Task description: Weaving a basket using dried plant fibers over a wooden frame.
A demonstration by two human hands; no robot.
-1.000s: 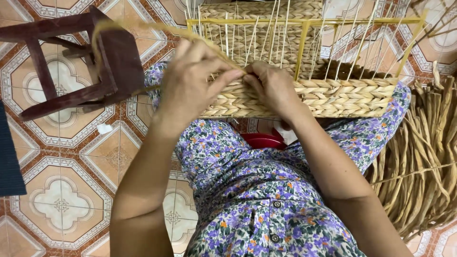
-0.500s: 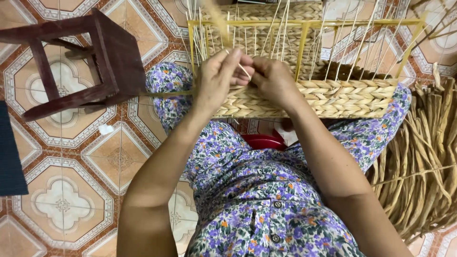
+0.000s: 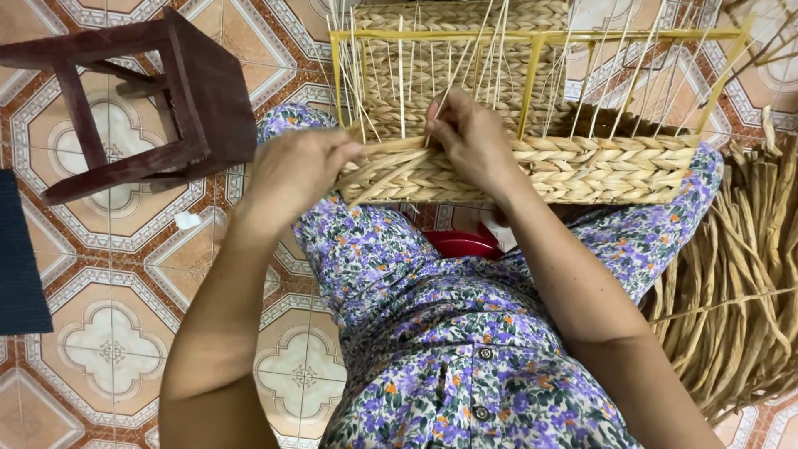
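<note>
A half-woven straw basket (image 3: pixel 582 166) rests on my knees, its yellow frame (image 3: pixel 532 37) standing up with thin upright reeds inside it. My left hand (image 3: pixel 295 170) grips a flat straw strand (image 3: pixel 386 170) at the basket's left corner. Fingers of my right hand (image 3: pixel 470 137) pinch the upright reeds just above the braided rows, near the middle of the front wall. I am seated, in a purple floral garment.
A dark red wooden stool (image 3: pixel 166 108) lies tipped on the tiled floor to the left. A heap of loose dried straw (image 3: pixel 748 283) is at the right. A red stool seat (image 3: pixel 461 244) shows under my legs. A dark mat (image 3: pixel 21 258) touches the left edge.
My left hand has dropped from the upright reeds to the basket's left corner, drawing the strand down and left. My right hand stayed on the front wall.
</note>
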